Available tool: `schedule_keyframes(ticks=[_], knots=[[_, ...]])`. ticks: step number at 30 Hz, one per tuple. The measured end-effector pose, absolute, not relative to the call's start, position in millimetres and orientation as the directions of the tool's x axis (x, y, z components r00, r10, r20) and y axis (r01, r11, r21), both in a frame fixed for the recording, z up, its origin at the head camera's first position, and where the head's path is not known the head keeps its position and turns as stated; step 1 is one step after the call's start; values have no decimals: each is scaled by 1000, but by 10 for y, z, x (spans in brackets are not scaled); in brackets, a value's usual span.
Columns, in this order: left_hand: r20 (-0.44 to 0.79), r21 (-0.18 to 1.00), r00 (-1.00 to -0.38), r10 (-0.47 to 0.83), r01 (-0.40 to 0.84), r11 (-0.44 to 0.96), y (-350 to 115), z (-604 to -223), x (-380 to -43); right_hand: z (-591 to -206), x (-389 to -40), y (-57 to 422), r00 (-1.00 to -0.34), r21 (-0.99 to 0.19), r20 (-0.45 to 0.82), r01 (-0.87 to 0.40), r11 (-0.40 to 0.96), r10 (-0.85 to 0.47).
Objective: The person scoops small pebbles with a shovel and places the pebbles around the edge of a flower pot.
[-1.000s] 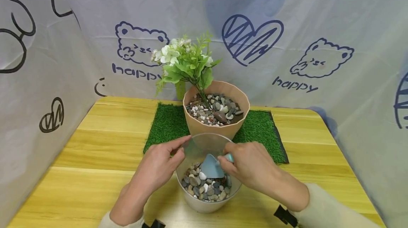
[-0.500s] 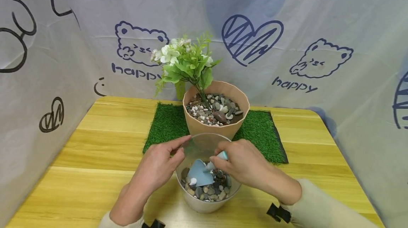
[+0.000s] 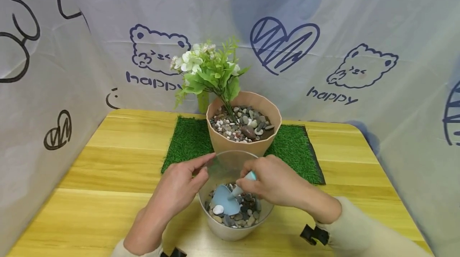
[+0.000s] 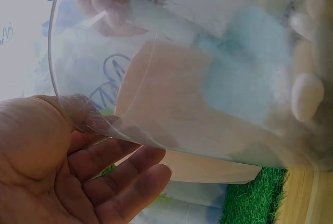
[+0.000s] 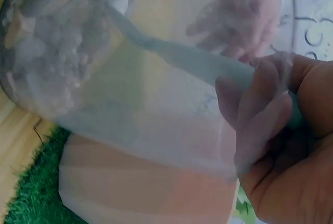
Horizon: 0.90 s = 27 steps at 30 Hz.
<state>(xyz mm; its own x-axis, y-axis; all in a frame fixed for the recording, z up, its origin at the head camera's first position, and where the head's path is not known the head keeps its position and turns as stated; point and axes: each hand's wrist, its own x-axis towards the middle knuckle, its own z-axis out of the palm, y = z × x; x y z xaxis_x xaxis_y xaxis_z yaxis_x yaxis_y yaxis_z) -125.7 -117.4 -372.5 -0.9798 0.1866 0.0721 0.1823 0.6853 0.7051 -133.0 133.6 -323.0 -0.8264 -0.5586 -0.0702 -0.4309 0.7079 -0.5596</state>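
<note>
A clear plastic bucket (image 3: 231, 233) stands on the table with mixed pebbles (image 3: 238, 219) in its bottom. My left hand (image 3: 181, 183) holds the bucket's left rim; in the left wrist view, several of its fingers (image 4: 130, 182) lie along the outside wall. My right hand (image 3: 273, 181) grips the handle of a small light-blue shovel (image 3: 224, 201), reaching in over the right side of the bucket. The shovel's blade rests tilted among the pebbles, with a white stone (image 3: 218, 209) at its lower left edge. Hazy plastic blurs the blade in both wrist views.
Behind the bucket a peach flowerpot (image 3: 244, 149) with pebbles and dark soil stands on a green turf mat (image 3: 294, 153). An artificial white-flowered plant (image 3: 212, 73) leans left in it. The wooden table (image 3: 108, 193) meets a printed cloth (image 3: 223, 5) at back and sides.
My right hand has shifted slightly left, carrying the shovel blade leftward and lower into the pebbles. The white stone now lies by the blade's lower left edge. My left hand has stayed put.
</note>
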Motion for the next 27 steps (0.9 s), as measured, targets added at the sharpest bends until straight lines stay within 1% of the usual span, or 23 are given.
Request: schedule_keyframes(ticks=[3, 5, 8, 10, 12, 15, 17, 27], knots=[[74, 703, -979, 190, 187, 686, -1170, -3729, -1257, -3187, -1347, 1375, -818, -589, -110, -404, 700, -564], [81, 701, -978, 190, 192, 687, -1172, -3732, -1256, -3176, -1357, 1371, -809, -572, -118, -418, 705, -576], [90, 699, -978, 187, 196, 687, -1175, -3736, -1257, -3167, -1363, 1343, -788, -514, -112, -475, 714, -605], [91, 700, -978, 189, 198, 687, -1174, -3736, -1260, -3150, -1363, 1333, -776, -509, -122, -486, 710, -619], [86, 700, -978, 192, 196, 687, -1171, -3736, -1264, -3121, -1360, 1338, -774, -538, -143, -462, 705, -616], [76, 705, -979, 191, 188, 684, -1172, -3735, -1265, -3091, -1359, 1360, -781, -612, -203, -370, 699, -591], [71, 706, -979, 189, 183, 684, -1175, -3733, -1264, -3088, -1361, 1379, -787, -640, -220, -329, 694, -576], [74, 704, -978, 194, 189, 684, -1180, -3729, -1259, -3071, -1389, 1575, -781, -727, -249, -241, 643, -573]])
